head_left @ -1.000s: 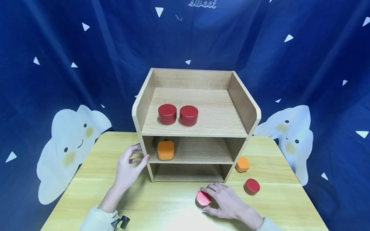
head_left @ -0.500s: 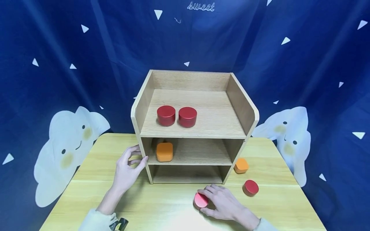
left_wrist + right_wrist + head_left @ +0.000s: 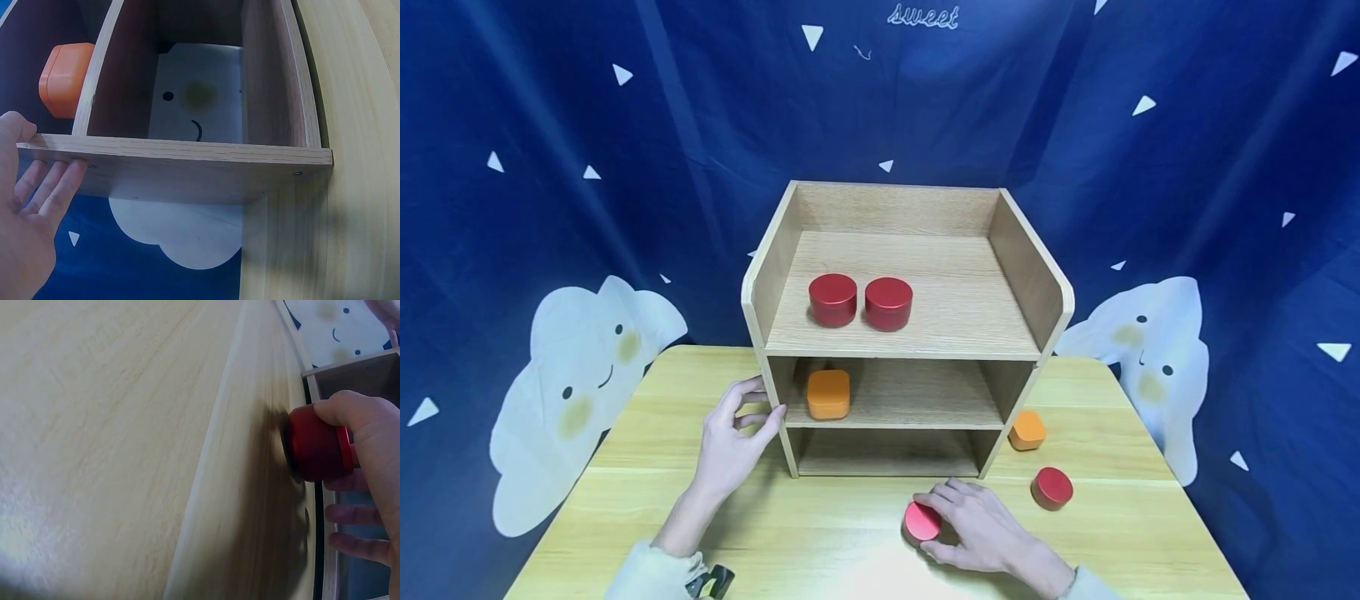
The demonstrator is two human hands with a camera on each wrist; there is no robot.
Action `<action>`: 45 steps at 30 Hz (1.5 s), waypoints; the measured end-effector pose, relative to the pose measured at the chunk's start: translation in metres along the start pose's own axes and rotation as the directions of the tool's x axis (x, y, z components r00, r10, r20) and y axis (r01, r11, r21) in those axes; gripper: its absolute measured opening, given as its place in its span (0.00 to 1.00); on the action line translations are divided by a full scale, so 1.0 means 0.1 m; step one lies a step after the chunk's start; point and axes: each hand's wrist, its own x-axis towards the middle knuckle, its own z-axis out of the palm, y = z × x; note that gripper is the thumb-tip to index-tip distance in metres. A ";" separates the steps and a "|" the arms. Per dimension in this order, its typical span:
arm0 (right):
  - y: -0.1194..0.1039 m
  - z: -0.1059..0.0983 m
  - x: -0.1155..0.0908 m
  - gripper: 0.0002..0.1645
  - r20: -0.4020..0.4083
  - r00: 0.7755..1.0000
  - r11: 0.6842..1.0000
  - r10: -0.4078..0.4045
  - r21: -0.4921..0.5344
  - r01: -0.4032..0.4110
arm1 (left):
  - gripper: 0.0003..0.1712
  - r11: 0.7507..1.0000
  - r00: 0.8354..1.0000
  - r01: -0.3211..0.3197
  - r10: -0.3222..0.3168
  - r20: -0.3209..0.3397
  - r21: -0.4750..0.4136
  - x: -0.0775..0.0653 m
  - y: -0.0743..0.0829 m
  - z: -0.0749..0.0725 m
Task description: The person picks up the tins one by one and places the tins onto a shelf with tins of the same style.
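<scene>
My left hand (image 3: pixel 730 437) holds the left side panel of a wooden shelf unit (image 3: pixel 955 275), thumb at its front edge and fingers on the outer face. In the left wrist view that panel (image 3: pixel 206 153) runs across the middle. On the table in front of the unit, my right hand (image 3: pixel 981 529) grips a round red tin (image 3: pixel 921 523) between thumb and fingers. The right wrist view has this red tin (image 3: pixel 319 447) close up, its far side hidden. Two similar red tins (image 3: pixel 832 300) stand on the top shelf. An orange rounded-square box (image 3: pixel 828 394) sits on the middle shelf, at the left.
Right of the unit, another orange box (image 3: pixel 1027 430) and a red tin (image 3: pixel 1052 488) lie on the wooden table (image 3: pixel 1120 533). A blue curtain (image 3: pixel 880 92) with white triangles and cloud faces hangs behind.
The right hand and the red tin in it have shifted very slightly left. The whole head view has moved a little. The left hand keeps its hold on the shelf unit.
</scene>
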 end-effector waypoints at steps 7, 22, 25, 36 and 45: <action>-0.01 -0.06 0.02 0.33 -0.028 1.000 1.000 -0.014 -0.016 0.013 | 0.25 1.000 1.000 -0.004 0.004 0.001 -0.002 0.00 0.00 0.01; -0.03 -0.31 0.09 0.37 -0.101 0.993 0.997 -0.057 -0.054 0.052 | 0.25 1.000 1.000 -0.020 0.020 -0.007 0.003 0.00 -0.01 0.01; -0.05 -0.37 0.12 0.37 -0.137 0.988 0.996 -0.077 -0.055 0.070 | 0.25 1.000 1.000 -0.025 0.025 -0.008 0.006 0.00 -0.01 0.01; -0.09 -0.69 0.26 0.37 -0.185 0.976 0.993 -0.110 -0.058 0.101 | 0.25 1.000 1.000 -0.030 0.030 -0.005 0.002 0.00 -0.02 0.01; -0.08 -0.90 0.33 0.40 -0.236 0.961 0.987 -0.147 -0.090 0.129 | 0.25 1.000 1.000 -0.022 0.022 -0.011 -0.011 0.00 -0.02 0.01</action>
